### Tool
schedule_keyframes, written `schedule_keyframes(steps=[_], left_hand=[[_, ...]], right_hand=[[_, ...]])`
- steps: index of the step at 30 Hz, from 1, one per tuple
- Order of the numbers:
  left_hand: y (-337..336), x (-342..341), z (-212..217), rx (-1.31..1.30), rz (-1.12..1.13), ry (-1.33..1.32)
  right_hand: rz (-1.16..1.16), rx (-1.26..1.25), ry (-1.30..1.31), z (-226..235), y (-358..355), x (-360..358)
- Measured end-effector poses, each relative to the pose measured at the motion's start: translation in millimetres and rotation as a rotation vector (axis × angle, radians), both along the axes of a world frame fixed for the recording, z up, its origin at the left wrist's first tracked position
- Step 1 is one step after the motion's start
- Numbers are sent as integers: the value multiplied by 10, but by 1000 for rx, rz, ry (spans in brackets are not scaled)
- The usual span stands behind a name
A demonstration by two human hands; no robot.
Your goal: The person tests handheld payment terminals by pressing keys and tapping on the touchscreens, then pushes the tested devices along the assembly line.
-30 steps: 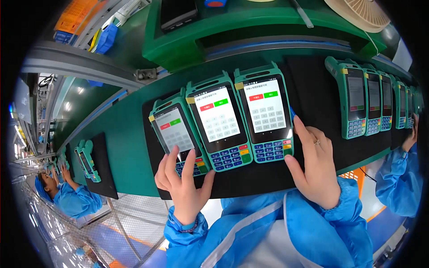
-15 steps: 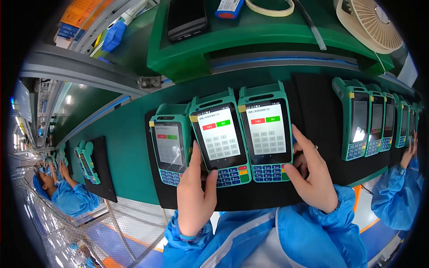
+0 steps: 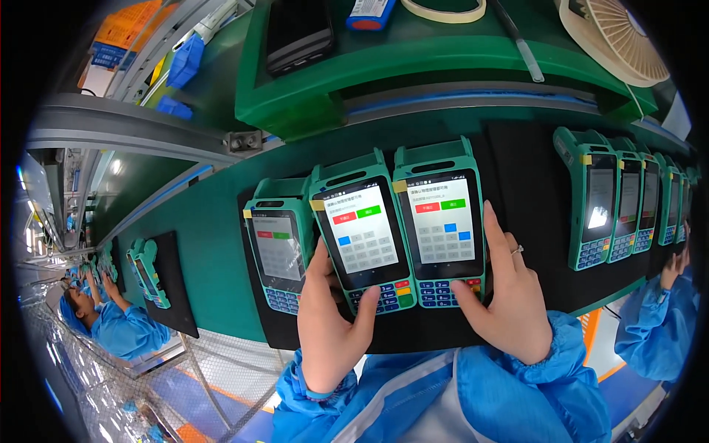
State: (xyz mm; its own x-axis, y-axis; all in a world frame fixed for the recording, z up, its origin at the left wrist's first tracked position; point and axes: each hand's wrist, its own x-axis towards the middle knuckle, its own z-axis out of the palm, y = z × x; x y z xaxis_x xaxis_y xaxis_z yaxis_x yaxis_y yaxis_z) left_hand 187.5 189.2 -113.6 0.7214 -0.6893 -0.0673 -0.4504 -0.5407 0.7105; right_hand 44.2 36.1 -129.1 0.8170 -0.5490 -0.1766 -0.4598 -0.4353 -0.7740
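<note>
Two green card payment terminals, the middle one and the right one, lie side by side with bright screens. My left hand grips the left edge of the middle terminal, its thumb on the keypad. My right hand grips the right edge of the right terminal, the thumb pressed to its keys; a ring shows on one finger. A few tiles on both screens are blue. Beside them at the left, a third terminal has a dimmer screen and is partly covered by my left hand.
Black mats cover parts of the green bench. More terminals stand in a row at the right. A green shelf holds a phone, a tape roll and a fan. Co-workers sit at left and right.
Both thumbs have moved inward onto the keypads, the right one leftward and the left one rightward. Some grey tiles on the two bright screens have turned blue.
</note>
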Motion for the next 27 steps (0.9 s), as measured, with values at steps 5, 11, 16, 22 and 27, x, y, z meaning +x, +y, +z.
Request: schedule_keyframes(steps=[5,11,16,22,27], left_hand=[[23,34,-23,1,24,19],[-25,-14,-45,-3,17,-80],[-48,-38,-85,51,12,-179],[-132,-103,-76,148,5,-340],[-95,-65,-109,104,-18,-389]], right_hand=[[-33,-49,2,-3,52,46],[-33,-45,-5,-28,45,41],[-54,-29,-35,-37,64,92],[-62,-187,29,-26,123,143],[-91,-135,43,-45,132,128]])
